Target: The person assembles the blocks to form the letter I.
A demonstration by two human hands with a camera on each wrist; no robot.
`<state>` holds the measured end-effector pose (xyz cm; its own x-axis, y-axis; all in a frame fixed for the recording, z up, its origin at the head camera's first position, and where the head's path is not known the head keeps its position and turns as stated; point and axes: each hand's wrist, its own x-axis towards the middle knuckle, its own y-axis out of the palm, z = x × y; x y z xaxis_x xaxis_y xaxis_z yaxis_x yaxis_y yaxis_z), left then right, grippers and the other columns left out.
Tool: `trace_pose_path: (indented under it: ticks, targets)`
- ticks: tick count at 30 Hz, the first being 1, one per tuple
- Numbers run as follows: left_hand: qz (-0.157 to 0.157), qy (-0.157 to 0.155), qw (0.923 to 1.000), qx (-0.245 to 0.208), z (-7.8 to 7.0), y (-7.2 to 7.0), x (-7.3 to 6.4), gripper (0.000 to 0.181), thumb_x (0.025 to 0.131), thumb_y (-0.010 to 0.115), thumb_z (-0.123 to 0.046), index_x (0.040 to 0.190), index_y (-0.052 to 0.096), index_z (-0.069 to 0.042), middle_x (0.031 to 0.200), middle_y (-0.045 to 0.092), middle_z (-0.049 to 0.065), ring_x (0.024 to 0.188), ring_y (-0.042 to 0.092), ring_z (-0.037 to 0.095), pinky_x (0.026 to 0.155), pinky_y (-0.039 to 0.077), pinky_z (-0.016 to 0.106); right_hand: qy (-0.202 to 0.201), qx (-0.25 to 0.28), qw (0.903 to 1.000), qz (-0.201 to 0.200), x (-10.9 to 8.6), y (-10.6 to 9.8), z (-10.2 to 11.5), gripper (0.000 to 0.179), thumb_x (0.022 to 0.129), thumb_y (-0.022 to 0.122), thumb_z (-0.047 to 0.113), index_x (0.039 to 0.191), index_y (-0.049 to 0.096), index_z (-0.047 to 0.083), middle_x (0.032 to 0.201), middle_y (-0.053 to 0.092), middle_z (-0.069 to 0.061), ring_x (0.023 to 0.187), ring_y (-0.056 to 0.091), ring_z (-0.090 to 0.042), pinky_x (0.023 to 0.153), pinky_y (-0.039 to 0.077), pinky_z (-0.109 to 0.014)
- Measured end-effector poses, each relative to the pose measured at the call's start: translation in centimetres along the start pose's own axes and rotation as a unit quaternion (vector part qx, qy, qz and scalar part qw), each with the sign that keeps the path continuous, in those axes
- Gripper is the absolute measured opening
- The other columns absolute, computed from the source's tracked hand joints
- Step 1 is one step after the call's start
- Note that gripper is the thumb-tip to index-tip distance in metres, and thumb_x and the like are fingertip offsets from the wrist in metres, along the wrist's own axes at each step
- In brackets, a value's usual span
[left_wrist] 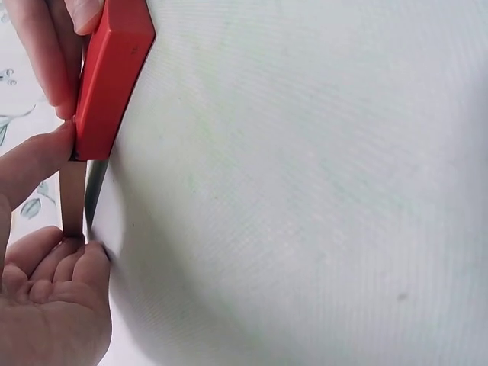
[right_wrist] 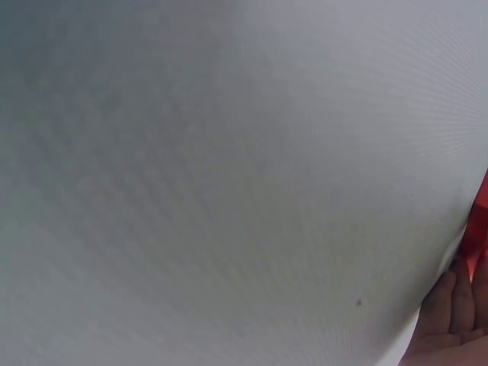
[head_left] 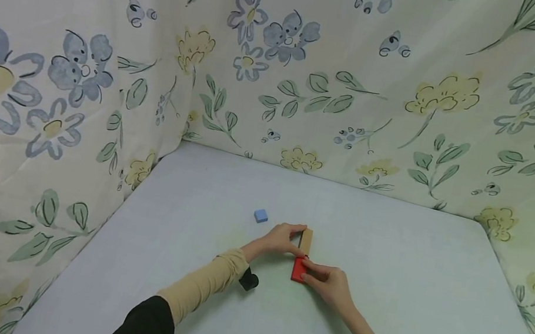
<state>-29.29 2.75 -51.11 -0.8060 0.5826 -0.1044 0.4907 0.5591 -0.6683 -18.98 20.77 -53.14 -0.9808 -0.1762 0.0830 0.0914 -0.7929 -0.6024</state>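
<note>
A red rectangular block [head_left: 299, 270] and a tan strip-like piece [head_left: 305, 242] stand end to end near the table's middle, the red one closer to me. My left hand [head_left: 279, 239] holds the tan piece between thumb and fingers. In the left wrist view, that hand [left_wrist: 57, 305] has its fingertips at the far end of the tan piece [left_wrist: 72, 198] and its thumb where the two meet; a dark strip shows beside it. My right hand [head_left: 331, 284] pinches the red block by its side. The right wrist view catches only part of the red block [right_wrist: 476, 232] and the fingers.
A small blue block [head_left: 261, 216] lies on the white table [head_left: 221, 183], to the left of and beyond my left hand. Floral cloth [head_left: 310, 109] hangs along the back and both sides. Black wrist devices [head_left: 248, 280] sit below both forearms.
</note>
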Motion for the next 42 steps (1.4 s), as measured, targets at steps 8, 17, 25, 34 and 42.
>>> trace_pose_path:
  ticks: [8, 17, 25, 34, 42]
  targets:
    - [0.026, 0.0, 0.9997, 0.0, 0.0, -0.4, 0.1, 0.075, 0.082, 0.074, -0.026, 0.145, 0.039, -0.006, 0.149, 0.042, 0.009, 0.135, 0.042, 0.023, 0.109, 0.038, 0.035, 0.003, 0.0, 1.0, 0.001, 0.0, 0.0, 0.2, 0.036, 0.081, 0.075, 0.015, 0.116, 0.07, 0.012, 0.115, 0.069, -0.009, 0.112, 0.062, -0.025, 0.091, 0.052, -0.039]
    - [0.035, 0.01, 0.9993, 0.003, 1.0, -0.5, 0.6, 0.077, 0.079, 0.075, -0.038, 0.144, 0.042, -0.011, 0.147, 0.045, 0.006, 0.131, 0.046, 0.019, 0.104, 0.042, 0.031, -0.002, 0.01, 0.9999, 0.005, -0.1, -0.2, 0.4, 0.036, 0.081, 0.075, 0.016, 0.116, 0.069, 0.012, 0.116, 0.068, -0.01, 0.112, 0.063, -0.025, 0.09, 0.051, -0.028]
    - [0.032, -0.001, 0.9995, -0.002, 0.0, -0.8, -0.1, 0.074, 0.081, 0.075, -0.025, 0.144, 0.04, -0.006, 0.148, 0.042, 0.008, 0.134, 0.043, 0.022, 0.108, 0.039, 0.036, -0.013, 0.012, 0.9998, -0.001, 0.0, -0.1, 0.2, 0.036, 0.08, 0.075, 0.016, 0.115, 0.07, 0.012, 0.114, 0.069, -0.008, 0.111, 0.063, -0.025, 0.089, 0.05, -0.025]
    - [0.036, 0.008, 0.9993, 0.006, -0.2, -1.0, -0.2, 0.074, 0.081, 0.075, -0.026, 0.143, 0.041, -0.006, 0.148, 0.043, 0.008, 0.135, 0.042, 0.022, 0.108, 0.039, 0.034, -0.012, 0.02, 0.9997, -0.001, -0.1, -0.2, 0.3, 0.035, 0.08, 0.075, 0.017, 0.115, 0.07, 0.012, 0.116, 0.068, -0.007, 0.113, 0.062, -0.026, 0.089, 0.05, -0.024]
    - [0.055, 0.01, 0.9979, 0.031, 0.0, -1.1, 0.3, 0.074, 0.081, 0.075, -0.028, 0.144, 0.041, -0.008, 0.148, 0.043, 0.006, 0.137, 0.039, 0.02, 0.111, 0.036, 0.033, -0.009, 0.012, 0.9999, 0.002, -0.1, -0.2, 0.1, 0.035, 0.081, 0.075, 0.016, 0.115, 0.07, 0.012, 0.116, 0.068, -0.008, 0.112, 0.063, -0.026, 0.089, 0.051, -0.026]
